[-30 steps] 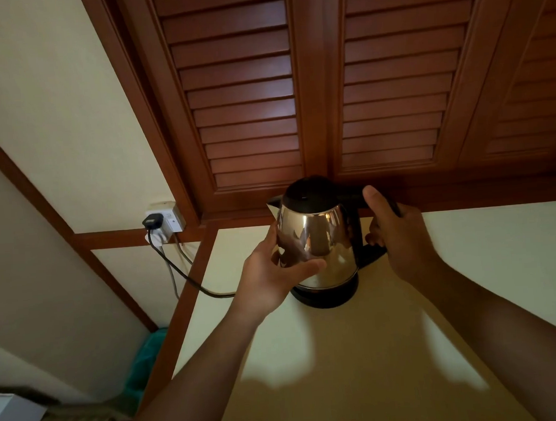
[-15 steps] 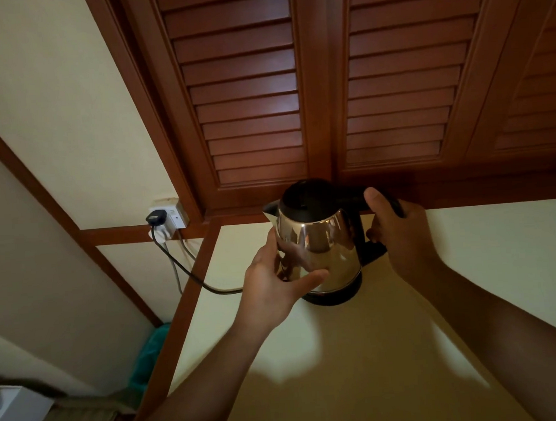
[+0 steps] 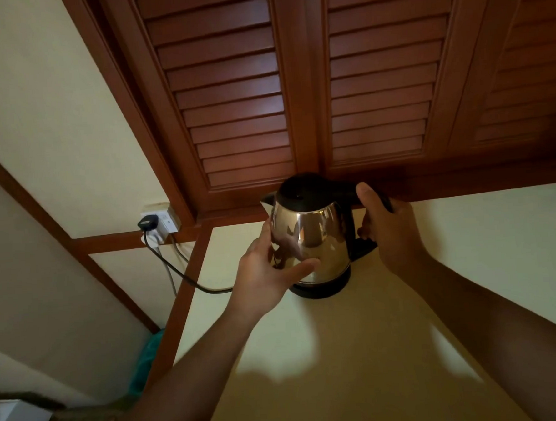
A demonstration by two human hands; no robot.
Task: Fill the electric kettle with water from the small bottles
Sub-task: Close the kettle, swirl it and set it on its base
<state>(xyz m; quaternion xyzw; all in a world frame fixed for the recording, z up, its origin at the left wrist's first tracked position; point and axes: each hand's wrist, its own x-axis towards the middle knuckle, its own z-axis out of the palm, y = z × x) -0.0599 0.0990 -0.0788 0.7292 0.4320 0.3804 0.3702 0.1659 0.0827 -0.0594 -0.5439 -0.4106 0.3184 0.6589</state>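
Note:
A steel electric kettle (image 3: pixel 317 237) with a black lid and black handle stands on its black base (image 3: pixel 323 287) at the back of a cream counter (image 3: pixel 344 352). My right hand (image 3: pixel 390 232) grips the black handle, thumb up along its top. My left hand (image 3: pixel 269 272) cups the shiny left side of the body, fingers and thumb spread around it. The lid is down. No water bottles are in view.
A black cord (image 3: pixel 176 272) runs from the base to a plug in a wall socket (image 3: pixel 158 222) at the left. Brown louvred wooden doors (image 3: pixel 295 89) rise right behind the kettle. The counter's left edge has a wooden trim (image 3: pixel 184 300).
The kettle has shifted slightly while both hands keep their hold; the base shows more on the right. The camera tilted a little.

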